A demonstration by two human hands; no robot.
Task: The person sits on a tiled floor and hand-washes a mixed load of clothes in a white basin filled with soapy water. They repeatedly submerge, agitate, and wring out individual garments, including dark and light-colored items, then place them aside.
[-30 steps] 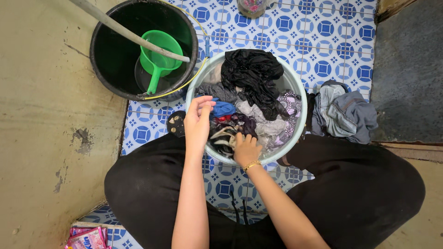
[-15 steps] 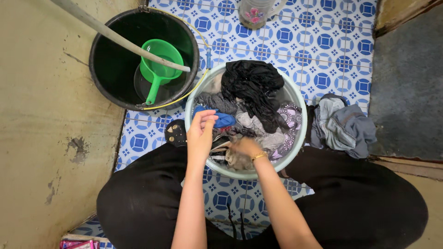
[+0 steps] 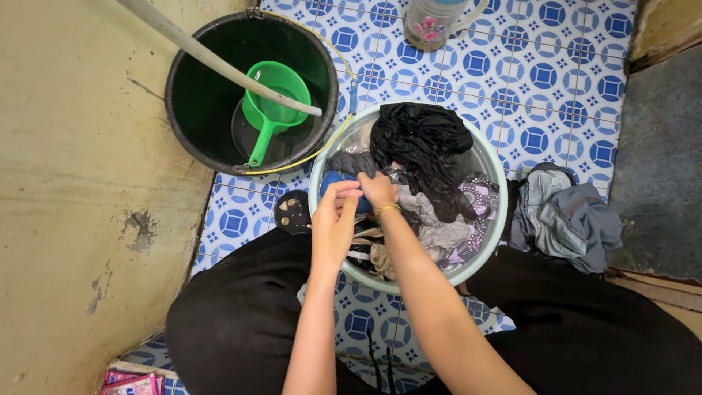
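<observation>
Both hands — left hand (image 3: 334, 223), right hand (image 3: 377, 189) — pinch a blue garment (image 3: 338, 180) in a pale basin (image 3: 494, 162) (packed with laundry), beside a black bucket (image 3: 183, 80).

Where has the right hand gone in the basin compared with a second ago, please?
Yes, it moved: the right hand went from the basin's near rim, by the person, up toward the middle, now meeting the left hand at the blue garment.
</observation>
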